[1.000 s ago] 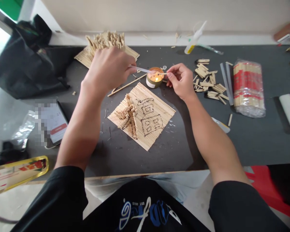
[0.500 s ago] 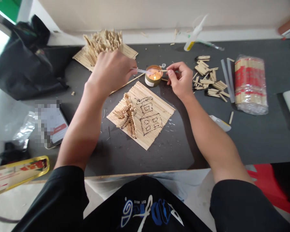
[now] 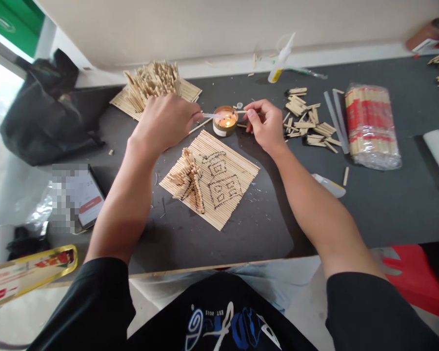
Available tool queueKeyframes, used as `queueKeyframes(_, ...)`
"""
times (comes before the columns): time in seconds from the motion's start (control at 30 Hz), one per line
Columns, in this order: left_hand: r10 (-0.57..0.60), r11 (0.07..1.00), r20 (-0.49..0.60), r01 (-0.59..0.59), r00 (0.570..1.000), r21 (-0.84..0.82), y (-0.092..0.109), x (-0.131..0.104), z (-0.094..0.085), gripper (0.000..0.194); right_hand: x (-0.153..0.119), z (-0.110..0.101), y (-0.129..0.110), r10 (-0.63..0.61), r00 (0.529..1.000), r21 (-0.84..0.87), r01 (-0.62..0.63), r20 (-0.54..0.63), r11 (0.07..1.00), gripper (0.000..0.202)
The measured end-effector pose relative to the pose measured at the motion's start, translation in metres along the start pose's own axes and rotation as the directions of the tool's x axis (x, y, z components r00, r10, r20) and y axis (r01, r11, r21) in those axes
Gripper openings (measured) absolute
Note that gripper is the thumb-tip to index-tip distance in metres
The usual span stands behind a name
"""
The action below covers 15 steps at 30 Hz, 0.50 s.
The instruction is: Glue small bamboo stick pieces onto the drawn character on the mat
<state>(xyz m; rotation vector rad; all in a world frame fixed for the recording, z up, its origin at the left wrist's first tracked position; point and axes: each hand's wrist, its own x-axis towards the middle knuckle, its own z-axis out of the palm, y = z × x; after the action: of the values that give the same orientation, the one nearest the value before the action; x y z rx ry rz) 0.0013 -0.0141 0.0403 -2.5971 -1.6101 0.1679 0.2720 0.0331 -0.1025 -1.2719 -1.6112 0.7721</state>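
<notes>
A lit candle in a gold tin (image 3: 225, 127) burns between my two hands. From the left, my left hand (image 3: 168, 119) pinches a translucent glue stick (image 3: 209, 115), its tip over the tin. On the other side my right hand (image 3: 265, 122) grips a thin wooden stick (image 3: 242, 112) whose end is at the tin's rim. Nearer to me lies a square mat of wooden sticks (image 3: 237, 168) with characters outlined in dark ink; short sticks (image 3: 192, 180) stand upright on its left part.
Behind my left hand is another mat crowded with upright sticks (image 3: 153, 80). Cut sticks (image 3: 303, 117), glue sticks (image 3: 336, 119) and a wrapped stick bundle (image 3: 373, 124) lie to the right. A glue bottle (image 3: 278, 68) stands at the back; a phone (image 3: 86, 195) lies left.
The camera view has shifted slightly, so the table's things appear moved a little left. Both hands keep their holds near the candle, the wooden stick's end now closer to the tin's rim.
</notes>
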Motion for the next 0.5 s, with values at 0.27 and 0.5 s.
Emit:
queueKeyframes(0.27,-0.028,0.999,0.023,0.029,0.999,-0.034,-0.0005,0.0001,0.0000,0.058,-0.0012,-0.0002,-0.0035,-0.032,0.999,0.026,0.033,-0.022,0.999,0.057)
queueKeyframes(0.5,-0.022,0.998,0.028,0.023,0.999,-0.053,-0.0029,0.0010,0.0023,0.057,0.0002,0.0010,-0.0029,-0.034,0.999,0.058,0.036,-0.031,0.998,0.058)
